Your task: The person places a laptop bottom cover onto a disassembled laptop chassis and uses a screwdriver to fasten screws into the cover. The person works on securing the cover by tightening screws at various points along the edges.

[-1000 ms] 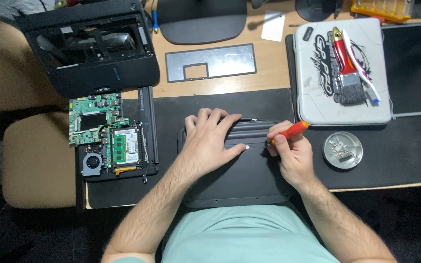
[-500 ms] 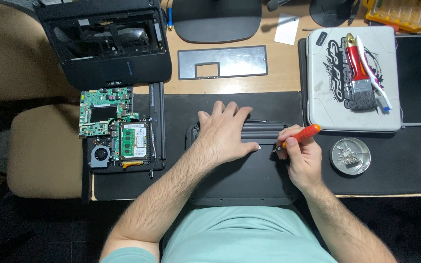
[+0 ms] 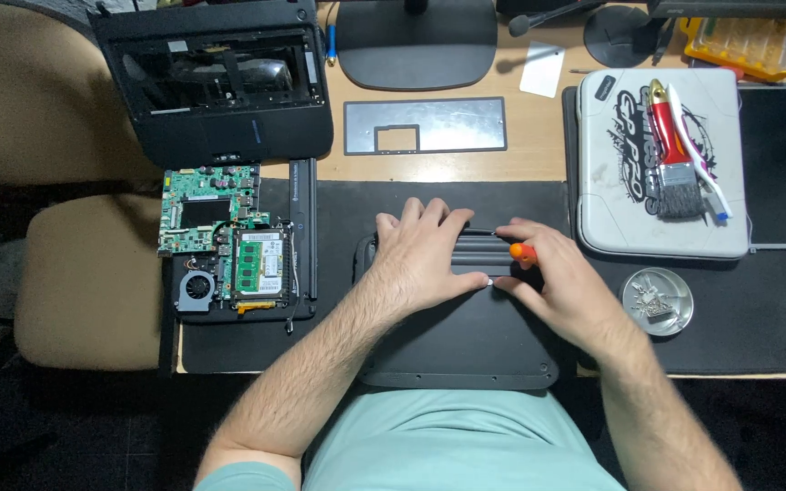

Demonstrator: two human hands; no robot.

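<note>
A: The black laptop shell (image 3: 466,341) lies flat on the dark desk mat (image 3: 347,218), just in front of the person's chest. The step in hand looks like work on its ribbed top edge. What would do it well?

B: Probably a firm downward press from the left hand (image 3: 425,259), so the shell cannot slide, and the orange-handled screwdriver (image 3: 522,254) kept square to whatever it meets. The tip is hidden, so its exact spot cannot be told.

A: And the poses?

B: The left forearm comes in from the lower left; that hand rests flat and released, fingers spread over the ridge. The right hand (image 3: 561,291) curls over from the right, grasping the screwdriver, only its orange end showing. The 2 thumbs nearly touch. The round metal dish (image 3: 657,301) sits just beside the right wrist.
</note>
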